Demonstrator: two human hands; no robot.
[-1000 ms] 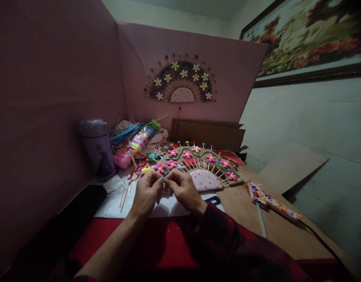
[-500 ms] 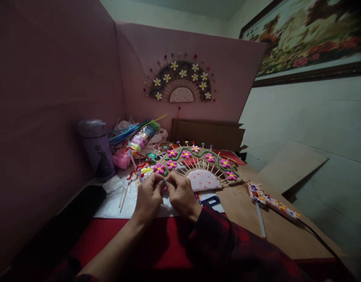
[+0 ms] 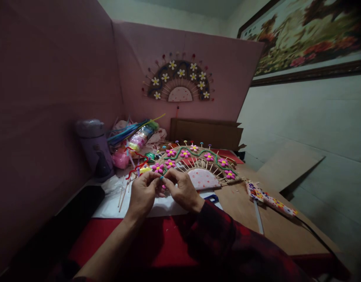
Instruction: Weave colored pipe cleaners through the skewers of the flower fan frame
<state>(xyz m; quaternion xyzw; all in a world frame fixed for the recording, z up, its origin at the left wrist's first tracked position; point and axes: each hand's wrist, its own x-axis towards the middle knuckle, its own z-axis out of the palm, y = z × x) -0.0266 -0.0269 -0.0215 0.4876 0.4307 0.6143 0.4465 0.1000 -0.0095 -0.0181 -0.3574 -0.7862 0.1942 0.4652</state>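
Note:
A small blue piece (image 3: 162, 178) is pinched between the fingertips of my left hand (image 3: 143, 192) and my right hand (image 3: 183, 189). Both hands meet just in front of the left end of a fan-shaped piece (image 3: 192, 156), which has pink flowers, a wavy green line and sticks tipped with coloured bits along its top. Its pale half-round centre with red dots (image 3: 203, 179) lies right of my right hand. White paper (image 3: 110, 203) spreads beneath my hands, with thin wooden sticks (image 3: 121, 196) to the left.
At the left stand a purple bottle (image 3: 98, 152) and a dark object (image 3: 77, 207). Coloured clay packs (image 3: 139, 139) lie behind. A flowered glue gun (image 3: 270, 199) with a cable rests on brown board (image 3: 233, 207). Another fan (image 3: 180, 78) hangs on the pink panel (image 3: 227, 58).
My fingertips have shifted slightly upward, and the blue piece between them shows more clearly. The whole view has moved a little.

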